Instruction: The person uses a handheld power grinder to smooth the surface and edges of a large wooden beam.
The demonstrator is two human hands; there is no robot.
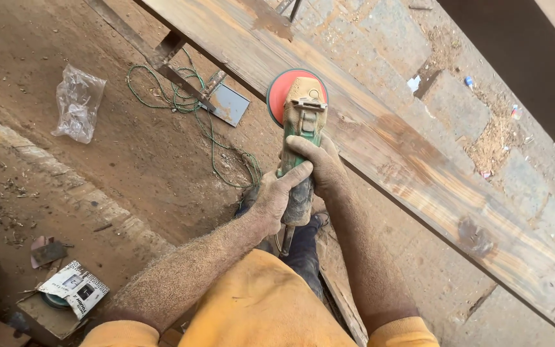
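A dust-covered green angle grinder with a round red sanding disc rests its disc on the near edge of a long wooden plank. My left hand grips the rear of the grinder's body from the left. My right hand wraps over the body just ahead of it. Both forearms are coated in sawdust. The plank runs diagonally from the upper left to the lower right, with sanded pale grain and darker patches.
A green cord lies coiled on the dirt floor beside a metal stand foot. A crumpled clear plastic bag lies at the left. A small printed box and wood scraps sit at the lower left. Paving stones lie beyond the plank.
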